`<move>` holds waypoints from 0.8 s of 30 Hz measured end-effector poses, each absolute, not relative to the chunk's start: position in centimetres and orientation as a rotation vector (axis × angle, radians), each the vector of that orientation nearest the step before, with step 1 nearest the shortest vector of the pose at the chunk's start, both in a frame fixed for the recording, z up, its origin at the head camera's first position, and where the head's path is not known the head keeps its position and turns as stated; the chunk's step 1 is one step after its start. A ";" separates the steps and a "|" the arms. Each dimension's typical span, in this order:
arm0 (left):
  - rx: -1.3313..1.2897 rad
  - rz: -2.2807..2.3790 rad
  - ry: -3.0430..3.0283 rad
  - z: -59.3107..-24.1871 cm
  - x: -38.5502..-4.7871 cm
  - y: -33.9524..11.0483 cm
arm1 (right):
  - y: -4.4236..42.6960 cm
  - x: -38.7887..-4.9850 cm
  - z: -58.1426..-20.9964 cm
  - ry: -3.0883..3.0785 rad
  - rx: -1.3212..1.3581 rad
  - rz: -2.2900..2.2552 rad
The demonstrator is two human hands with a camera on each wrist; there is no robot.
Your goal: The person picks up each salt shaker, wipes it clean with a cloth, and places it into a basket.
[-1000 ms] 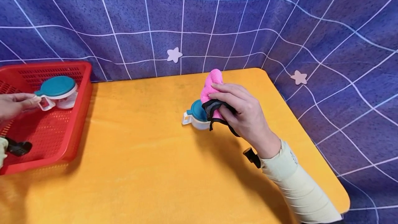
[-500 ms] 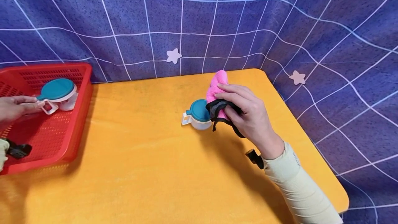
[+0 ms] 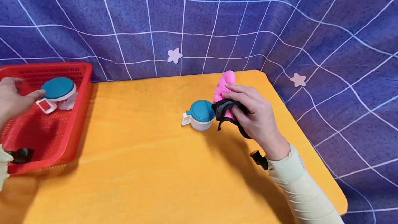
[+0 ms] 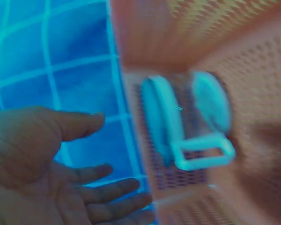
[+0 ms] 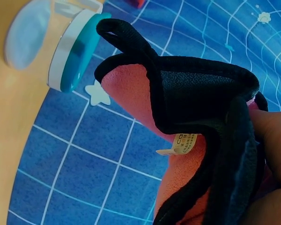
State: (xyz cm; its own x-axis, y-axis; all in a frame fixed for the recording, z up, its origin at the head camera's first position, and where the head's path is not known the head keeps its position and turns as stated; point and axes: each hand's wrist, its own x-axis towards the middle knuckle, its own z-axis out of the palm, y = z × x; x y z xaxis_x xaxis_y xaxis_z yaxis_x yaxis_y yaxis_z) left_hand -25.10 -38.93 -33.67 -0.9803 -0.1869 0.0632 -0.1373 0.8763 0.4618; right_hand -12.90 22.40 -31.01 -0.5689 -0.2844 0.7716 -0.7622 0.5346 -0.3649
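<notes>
A teal-lidded clear jar [image 3: 57, 88] with a white handle stands inside the red basket [image 3: 69, 137]. Just left of it is my left hand [image 3: 15, 101], fingers spread and apart from the handle; the left wrist view shows the hand [image 4: 61, 178] with nothing in it. My right hand [image 3: 256, 113] grips a folded pink cloth [image 3: 224, 84] with black edging, held above the table. Close beside the cloth, a second teal-lidded jar [image 3: 201, 113] stands upright on the table, its white handle toward the left. A tag and black loop show on the cloth [image 5: 136, 89] in the right wrist view.
The yellow table [image 3: 140, 168] carries the red basket at its left. A blue curtain [image 3: 124, 20] with a white grid and star shapes hangs behind and along the right side.
My left hand has let go of the jar's handle in the basket and drawn back to the left. My right hand has moved slightly right with the cloth, uncovering the second jar's lid.
</notes>
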 end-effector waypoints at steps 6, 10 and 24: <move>0.209 -0.651 -2.999 -30.2 -23.7 -35.4 | 22.9 -13.1 -30.9 -2.126 0.830 0.922; 0.168 -0.665 -3.001 -28.6 -22.7 -33.8 | 22.9 -13.3 -30.9 -2.120 0.843 0.908; -0.261 -0.764 -2.956 -25.3 -18.0 -23.8 | 22.9 -13.1 -30.4 -2.098 0.847 0.904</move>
State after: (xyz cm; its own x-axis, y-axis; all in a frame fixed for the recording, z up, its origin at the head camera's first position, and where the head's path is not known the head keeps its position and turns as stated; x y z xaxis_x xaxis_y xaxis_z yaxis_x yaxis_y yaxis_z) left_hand -17.98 -23.80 -25.27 -0.9825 0.1448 0.1171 0.1834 0.8614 0.4737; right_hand -13.10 22.91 -30.37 -0.5484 -0.2869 0.7855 -0.7680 0.5445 -0.3373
